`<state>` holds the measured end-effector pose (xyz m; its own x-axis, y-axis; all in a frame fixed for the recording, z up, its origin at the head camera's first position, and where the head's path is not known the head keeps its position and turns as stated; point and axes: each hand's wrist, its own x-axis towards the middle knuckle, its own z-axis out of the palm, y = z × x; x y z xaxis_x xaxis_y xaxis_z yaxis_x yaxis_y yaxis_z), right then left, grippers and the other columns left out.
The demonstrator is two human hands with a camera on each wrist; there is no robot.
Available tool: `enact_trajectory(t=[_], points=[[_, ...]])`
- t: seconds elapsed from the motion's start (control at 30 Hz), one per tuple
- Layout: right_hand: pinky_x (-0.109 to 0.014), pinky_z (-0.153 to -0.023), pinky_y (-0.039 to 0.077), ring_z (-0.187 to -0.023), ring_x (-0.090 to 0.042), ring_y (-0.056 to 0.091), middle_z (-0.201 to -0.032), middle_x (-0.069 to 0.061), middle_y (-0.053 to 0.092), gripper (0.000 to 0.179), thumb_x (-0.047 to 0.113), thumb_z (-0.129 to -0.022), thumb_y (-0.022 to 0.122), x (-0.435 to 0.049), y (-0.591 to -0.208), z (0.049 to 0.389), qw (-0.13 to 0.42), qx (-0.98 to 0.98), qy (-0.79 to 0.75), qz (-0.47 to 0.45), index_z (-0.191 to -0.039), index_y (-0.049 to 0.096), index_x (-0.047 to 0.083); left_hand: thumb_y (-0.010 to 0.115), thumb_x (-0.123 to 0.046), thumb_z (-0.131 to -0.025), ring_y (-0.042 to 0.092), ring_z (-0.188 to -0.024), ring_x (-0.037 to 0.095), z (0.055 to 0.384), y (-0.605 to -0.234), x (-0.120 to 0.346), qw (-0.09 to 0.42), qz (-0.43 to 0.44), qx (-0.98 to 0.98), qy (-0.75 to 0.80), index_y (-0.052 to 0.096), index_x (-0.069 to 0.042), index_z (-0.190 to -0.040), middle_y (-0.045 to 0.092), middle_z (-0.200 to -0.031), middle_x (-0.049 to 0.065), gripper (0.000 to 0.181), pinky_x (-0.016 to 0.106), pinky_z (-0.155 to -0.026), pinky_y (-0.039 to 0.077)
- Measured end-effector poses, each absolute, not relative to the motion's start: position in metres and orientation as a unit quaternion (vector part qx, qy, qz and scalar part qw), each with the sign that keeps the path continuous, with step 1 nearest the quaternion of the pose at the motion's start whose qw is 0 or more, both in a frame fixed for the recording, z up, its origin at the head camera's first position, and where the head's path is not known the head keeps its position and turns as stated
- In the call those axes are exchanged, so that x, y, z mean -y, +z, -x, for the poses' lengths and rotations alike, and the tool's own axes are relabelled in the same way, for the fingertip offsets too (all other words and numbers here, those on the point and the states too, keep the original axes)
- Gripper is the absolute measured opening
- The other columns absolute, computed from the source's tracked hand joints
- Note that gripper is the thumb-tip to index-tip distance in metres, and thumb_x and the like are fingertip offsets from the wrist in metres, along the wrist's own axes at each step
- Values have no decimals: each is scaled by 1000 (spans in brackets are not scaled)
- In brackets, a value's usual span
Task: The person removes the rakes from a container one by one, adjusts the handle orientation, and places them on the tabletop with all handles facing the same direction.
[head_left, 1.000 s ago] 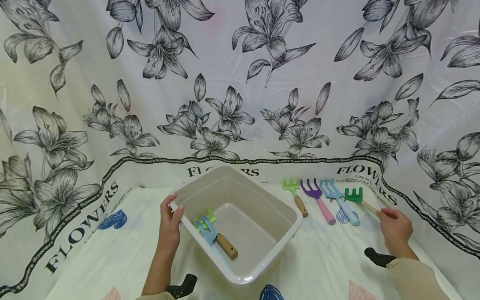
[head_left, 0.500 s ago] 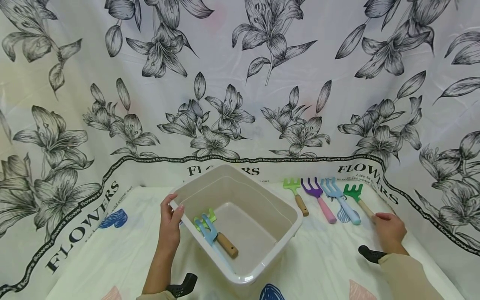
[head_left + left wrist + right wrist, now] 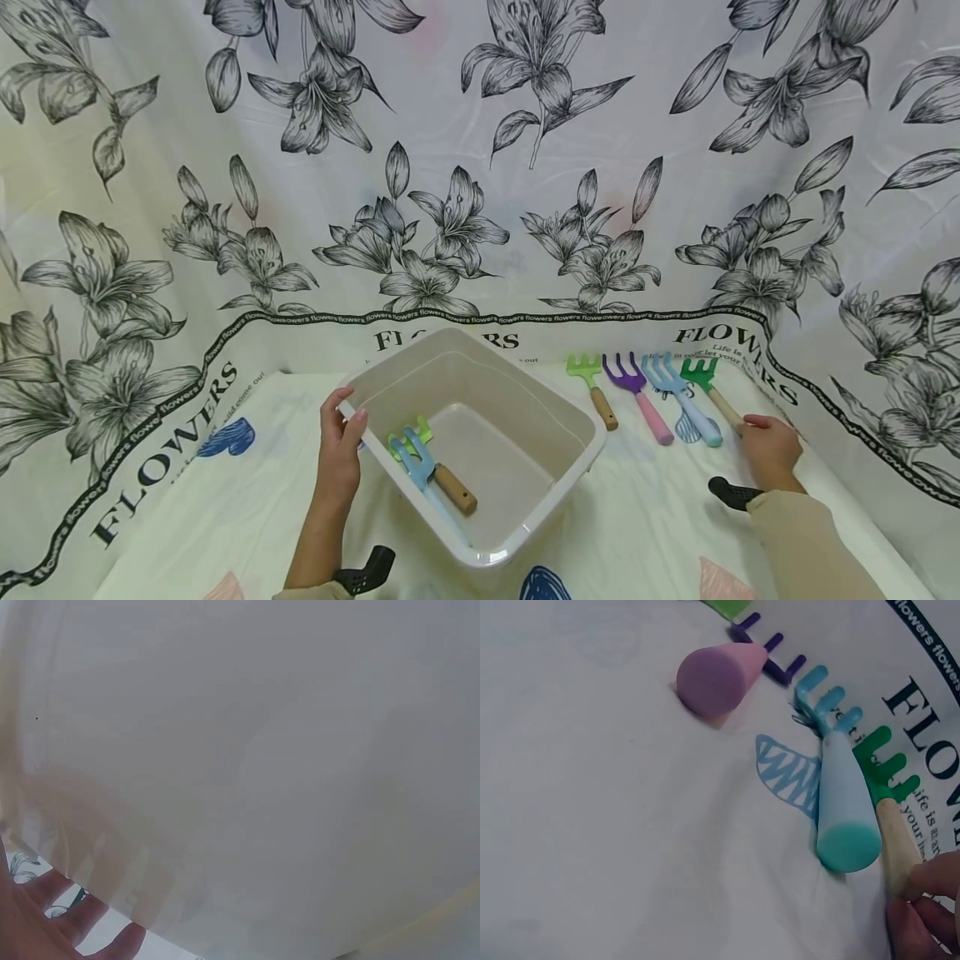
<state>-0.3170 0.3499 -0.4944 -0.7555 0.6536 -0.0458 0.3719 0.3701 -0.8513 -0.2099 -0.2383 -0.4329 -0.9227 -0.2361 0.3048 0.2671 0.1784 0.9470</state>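
My left hand (image 3: pixel 341 446) grips the left rim of a beige plastic tub (image 3: pixel 525 392), which is tilted. Its fingers (image 3: pixel 82 919) show past the rim in the left wrist view. Inside the tub lie a small blue hand fork (image 3: pixel 453 490) with a wooden handle and a light green rake (image 3: pixel 423 429), partly hidden. At far right, my right hand (image 3: pixel 772 452) pinches the wooden handle end of a small green rake (image 3: pixel 723 407). This rake's head lies close beside a light blue rake (image 3: pixel 693 414); in the right wrist view, its handle (image 3: pixel 896 847) runs alongside the blue one.
Left of the blue rake lie a purple rake (image 3: pixel 652 417) with a pink handle and a light green rake with a wooden handle (image 3: pixel 602 408). A flower-printed cloth (image 3: pixel 480 192) hangs behind and along both sides of the pale covered surface (image 3: pixel 255 517).
My right hand has moved left with the green rake, bringing it in beside the light blue rake. The left hand and tub have stayed put.
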Motion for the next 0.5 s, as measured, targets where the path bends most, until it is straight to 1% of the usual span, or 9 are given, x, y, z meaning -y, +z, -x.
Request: enact_trajectory(t=[0.07,0.13,0.23,0.3,0.37,0.43,0.5], points=[[-56,-94,32,-117,-44,39,-121,-27,50,36,7,-95,55,-349,-492,317,144,813,465,319,-128,55,-7,39,-32,-105,38,-129,35,209,-432,238,195,8,743,-640,19,-21,-148,28,-148,9,49,62,-107,25],[-54,-89,36,-117,-44,39,-122,-27,49,38,9,-94,55,-349,-490,317,138,820,458,316,-129,54,-7,39,-32,-105,38,-128,35,209,-432,239,196,6,743,-639,20,-21,-148,29,-147,9,49,61,-107,27],[-45,-78,42,-111,-42,43,-124,-27,48,44,14,-94,55,-349,-484,315,129,824,458,307,-133,50,-6,39,-32,-105,39,-127,33,209,-434,239,198,6,743,-640,21,-21,-148,30,-147,8,48,60,-107,27],[-37,-71,43,-106,-37,48,-125,-25,49,46,17,-94,55,-348,-478,315,131,819,469,304,-135,49,-4,39,-32,-105,39,-128,33,209,-434,239,199,7,742,-640,21,-20,-148,29,-147,8,48,61,-107,27],[-32,-67,44,-101,-32,50,-126,-22,49,48,19,-94,55,-344,-470,316,139,805,488,309,-137,49,-1,40,-32,-104,38,-129,34,209,-435,239,200,7,742,-640,21,-21,-148,29,-148,8,48,61,-107,26],[-29,-68,44,-101,-29,49,-127,-18,49,48,21,-95,56,-337,-461,319,149,790,507,312,-138,49,2,39,-32,-105,37,-129,35,209,-435,240,199,8,744,-638,20,-21,-147,27,-149,8,48,62,-107,25],[-29,-71,44,-105,-28,47,-129,-16,48,48,23,-95,57,-329,-449,322,158,783,519,304,-138,50,4,39,-32,-105,37,-130,35,209,-434,240,200,10,743,-639,20,-21,-148,27,-149,8,49,62,-107,25]])
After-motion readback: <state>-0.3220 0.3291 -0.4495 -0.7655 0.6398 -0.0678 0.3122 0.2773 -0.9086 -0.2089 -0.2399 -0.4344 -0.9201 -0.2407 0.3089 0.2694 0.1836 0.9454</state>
